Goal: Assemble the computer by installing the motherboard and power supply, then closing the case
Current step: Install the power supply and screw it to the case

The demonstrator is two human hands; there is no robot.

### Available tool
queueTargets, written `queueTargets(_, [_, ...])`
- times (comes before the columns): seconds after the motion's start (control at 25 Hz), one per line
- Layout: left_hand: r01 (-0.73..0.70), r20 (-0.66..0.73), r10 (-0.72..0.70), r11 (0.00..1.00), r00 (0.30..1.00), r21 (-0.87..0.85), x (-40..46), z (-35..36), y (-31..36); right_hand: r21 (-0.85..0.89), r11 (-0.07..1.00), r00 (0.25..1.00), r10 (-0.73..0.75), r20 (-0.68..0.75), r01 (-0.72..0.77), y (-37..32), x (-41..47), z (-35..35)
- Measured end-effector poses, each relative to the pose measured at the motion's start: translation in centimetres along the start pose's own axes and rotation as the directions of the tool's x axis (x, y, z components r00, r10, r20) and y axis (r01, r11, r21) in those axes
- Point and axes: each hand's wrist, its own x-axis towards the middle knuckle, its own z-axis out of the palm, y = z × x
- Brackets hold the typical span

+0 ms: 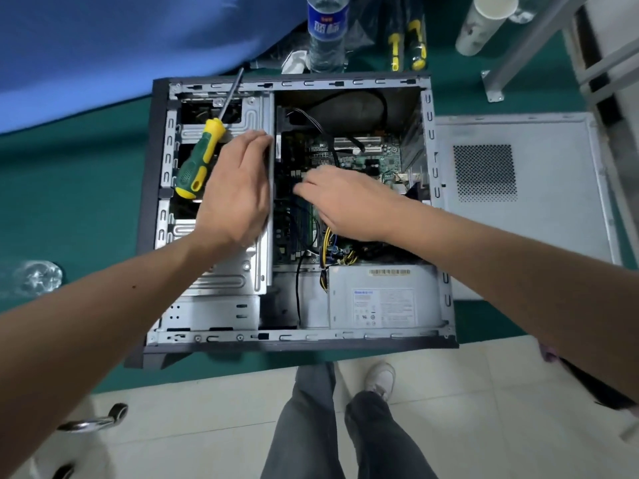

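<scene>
from where i stand little can be read: the water bottle [327, 29] wears a blue label with large white chinese characters under a small red mark, too blurred to make out; the power supply [383, 297] carries a barcode sticker near its top edge and a white rating label with a blue heading and small certification marks, all of it too fine to read
</scene>
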Motion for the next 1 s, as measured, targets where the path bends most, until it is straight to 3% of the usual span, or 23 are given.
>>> queueTargets(0.12, [-0.005, -0.015, 0.005, 1.000, 1.000, 0.015, 0.0, 0.0, 0.0, -0.161, 0.980, 0.969, 0.149, 0.195, -0.119, 1.1, 2.8, 0.0])
queueTargets(0.28, [-0.002, -0.012, 0.002, 1.000, 1.000, 0.010, 0.1, 0.2, -0.2, -0.234, 0.944, 0.913, 0.294, 0.282, -0.232, 3.4, 4.9, -1.2])
queueTargets(0.4, [0.002, -0.018, -0.002, 1.000, 1.000, 0.018, 0.1, 0.3, -0.3, -0.020, 0.953, 0.916, 0.296, 0.269, -0.302, 4.4, 5.4, -1.4])
queueTargets(0.52, [-0.015, -0.024, 0.016, 1.000, 1.000, 0.025, 0.2, 0.6, -0.5, 0.400, 0.835, 0.924, 0.369, 0.102, -0.377, 3.5, 5.1, -1.3])
queueTargets(0.6, [-0.017, -0.032, 0.018, 1.000, 0.999, 0.025, 0.0, 0.6, -0.6, 0.513, 0.770, 0.919, 0.380, 0.110, -0.380, 2.4, 5.2, -0.4])
queueTargets(0.84, [-0.032, -0.053, 0.033, 0.999, 0.998, 0.021, 0.3, 0.7, -1.0, 0.354, 0.852, 0.923, 0.356, 0.147, -0.385, 1.1, 7.8, 1.6])
queueTargets(1.0, [-0.035, -0.052, 0.035, 0.999, 0.998, 0.018, 0.1, 0.9, -0.8, 0.302, 0.843, 0.895, 0.430, 0.118, -0.445, 2.1, 8.2, 2.4])
